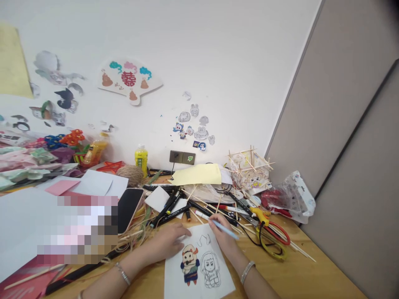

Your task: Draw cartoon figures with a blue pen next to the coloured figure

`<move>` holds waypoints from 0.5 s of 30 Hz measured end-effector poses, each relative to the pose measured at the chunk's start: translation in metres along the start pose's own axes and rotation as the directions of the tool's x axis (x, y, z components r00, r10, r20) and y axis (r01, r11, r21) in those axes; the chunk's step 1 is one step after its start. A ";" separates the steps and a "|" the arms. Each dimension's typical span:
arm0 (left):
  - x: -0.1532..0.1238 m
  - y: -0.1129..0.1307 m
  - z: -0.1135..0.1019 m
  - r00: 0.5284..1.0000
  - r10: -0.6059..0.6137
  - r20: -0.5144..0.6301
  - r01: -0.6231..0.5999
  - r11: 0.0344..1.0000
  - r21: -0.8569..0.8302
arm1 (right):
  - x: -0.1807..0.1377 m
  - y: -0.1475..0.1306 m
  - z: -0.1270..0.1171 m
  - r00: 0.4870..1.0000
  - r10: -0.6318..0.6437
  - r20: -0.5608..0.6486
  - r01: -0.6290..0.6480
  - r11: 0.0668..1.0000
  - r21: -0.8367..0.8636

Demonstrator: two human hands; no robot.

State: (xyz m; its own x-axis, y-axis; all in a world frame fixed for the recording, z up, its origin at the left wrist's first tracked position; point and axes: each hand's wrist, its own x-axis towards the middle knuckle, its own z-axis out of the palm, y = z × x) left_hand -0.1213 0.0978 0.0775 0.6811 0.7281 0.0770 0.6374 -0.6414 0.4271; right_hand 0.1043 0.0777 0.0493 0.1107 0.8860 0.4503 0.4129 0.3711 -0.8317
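A white sheet of paper (pixel 172 287) lies on the wooden table in front of me. On it are a coloured cartoon figure (pixel 190 265), an uncoloured line-drawn figure (pixel 211 270) and, higher up, a few loose black lines (pixel 204 239). My left hand (pixel 165 242) rests over the sheet's upper left edge, fingers stretched out and holding nothing. Closed around a light blue pen (pixel 228 230), my right hand (pixel 222 236) is at the sheet's upper right, near the loose lines. The pen's tip is hidden by my fingers.
Black markers (pixel 173 202) and thin wooden sticks (pixel 215 207) clutter the table behind the sheet. Scissors (pixel 254 220) lie at right, near a stick frame (pixel 251 170). A phone (pixel 129 209) and papers (pixel 28 224) are at left. A yellow-green bottle (pixel 141 160) stands by the wall.
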 end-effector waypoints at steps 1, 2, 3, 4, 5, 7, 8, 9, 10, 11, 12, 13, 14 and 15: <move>0.000 0.000 0.000 1.000 0.002 -0.007 -0.002 1.000 -0.008 | 0.000 -0.002 0.000 1.000 -0.018 -0.010 0.018 1.000 0.022; 0.000 0.000 0.001 1.000 0.004 -0.013 -0.004 1.000 -0.016 | 0.000 -0.003 -0.001 0.999 -0.028 -0.021 0.029 0.999 0.042; 0.000 0.000 0.001 1.000 0.005 -0.018 -0.005 1.000 -0.023 | 0.000 -0.004 -0.001 0.999 -0.026 -0.027 0.027 0.998 0.056; 0.000 0.000 0.002 1.000 0.003 -0.021 -0.003 1.000 -0.030 | 0.000 -0.004 0.000 1.000 -0.010 -0.026 0.012 0.998 0.066; 0.000 0.000 0.002 1.000 -0.003 -0.021 0.002 0.999 -0.036 | 0.000 -0.004 0.000 1.000 0.015 -0.019 -0.013 0.998 0.069; 0.000 0.001 0.002 1.000 -0.018 -0.020 0.017 0.999 -0.038 | 0.000 -0.003 0.001 0.998 0.068 -0.003 -0.068 0.995 0.070; -0.001 0.001 0.001 0.999 -0.026 -0.019 0.025 0.999 -0.037 | 0.000 -0.002 0.002 0.997 0.082 0.006 -0.082 0.994 0.075; 0.000 0.002 0.001 0.999 -0.035 -0.018 0.035 0.999 -0.033 | 0.000 -0.002 0.003 0.996 0.087 0.014 -0.088 0.992 0.085; 0.000 0.002 0.001 0.999 -0.043 -0.016 0.042 0.999 -0.029 | 0.000 -0.002 0.003 0.996 0.089 0.018 -0.091 0.991 0.101; 0.000 0.003 0.001 0.999 -0.045 -0.016 0.044 0.999 -0.029 | -0.001 -0.001 0.004 0.995 0.092 0.023 -0.094 0.989 0.118; 0.000 0.003 0.001 0.999 -0.045 -0.016 0.044 0.999 -0.032 | -0.001 -0.001 0.005 0.995 0.096 0.031 -0.100 0.986 0.136; 0.000 0.002 0.001 0.999 -0.043 -0.015 0.043 0.998 -0.037 | -0.001 -0.001 0.005 0.994 0.101 0.045 -0.107 0.983 0.149; 0.000 0.002 0.001 0.999 -0.039 -0.014 0.038 0.998 -0.044 | -0.001 -0.001 0.006 0.993 0.105 0.060 -0.113 0.981 0.158; 0.000 0.002 0.001 0.999 -0.036 -0.011 0.035 0.998 -0.047 | -0.001 0.000 0.007 0.991 0.107 0.075 -0.118 0.980 0.161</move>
State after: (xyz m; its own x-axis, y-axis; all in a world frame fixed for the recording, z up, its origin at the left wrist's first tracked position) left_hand -0.1194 0.0965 0.0775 0.6541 0.7531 0.0715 0.6430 -0.6033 0.4718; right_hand 0.0982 0.0786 0.0464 0.0860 0.9389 0.3334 0.2460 0.3042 -0.9203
